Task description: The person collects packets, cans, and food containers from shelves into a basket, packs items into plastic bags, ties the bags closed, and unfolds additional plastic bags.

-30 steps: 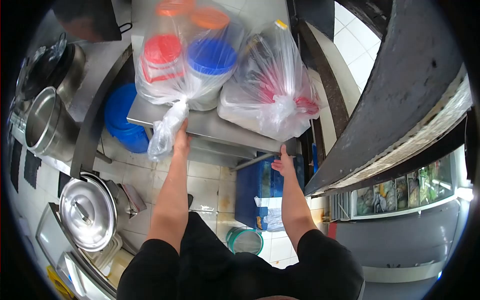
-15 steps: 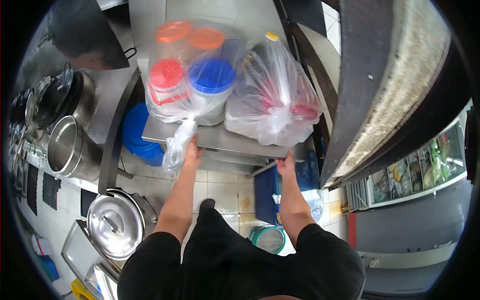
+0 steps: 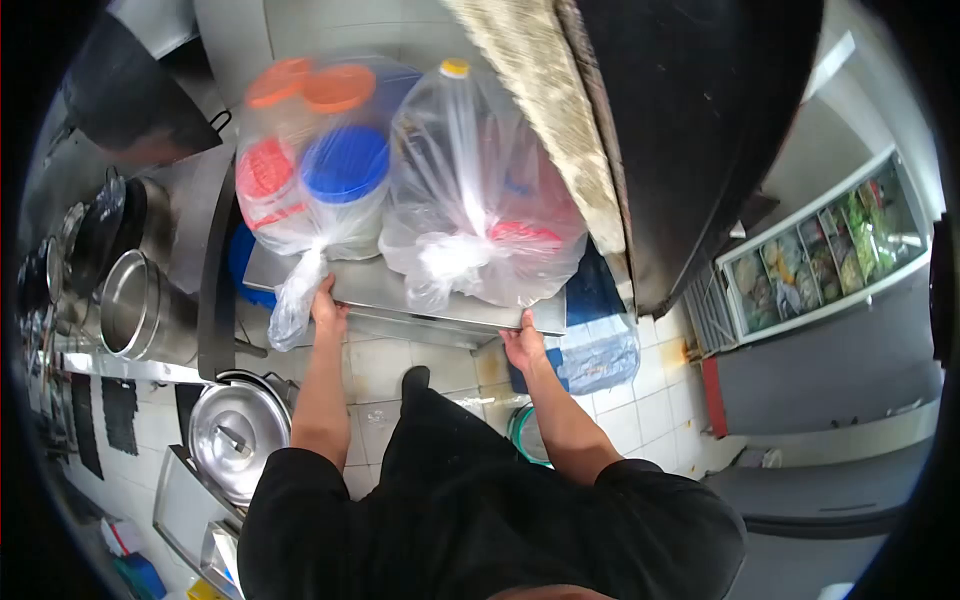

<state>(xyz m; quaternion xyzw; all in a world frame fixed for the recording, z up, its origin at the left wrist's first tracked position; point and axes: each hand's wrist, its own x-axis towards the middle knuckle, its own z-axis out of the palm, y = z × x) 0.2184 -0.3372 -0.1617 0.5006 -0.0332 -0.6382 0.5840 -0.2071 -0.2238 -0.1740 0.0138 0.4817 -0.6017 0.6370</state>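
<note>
Both hands are at the front edge of a steel table (image 3: 380, 287). My left hand (image 3: 326, 308) grips that edge just right of the knotted tail of a clear plastic bag (image 3: 335, 225), which holds tubs with red, orange and blue lids. My right hand (image 3: 524, 342) is closed on the edge near the right corner, its thumb on top and its other fingers partly under the rim. Right of the first bag sits a second tied clear bag (image 3: 480, 230), with a yellow cap at its top and something red inside.
Steel pots (image 3: 135, 305) stand at the left, and a lidded pot (image 3: 238, 430) is lower down. A dark pillar-like structure (image 3: 690, 130) rises right of the table. A blue container (image 3: 600, 355) and a green-rimmed bucket (image 3: 528, 435) are below. A glass-topped display fridge (image 3: 820, 250) stands far right.
The table and its bags have shifted left in view and turned slightly, with both hands staying at its edge. More of the blue container's top shows. My right hand has closed on the edge.
</note>
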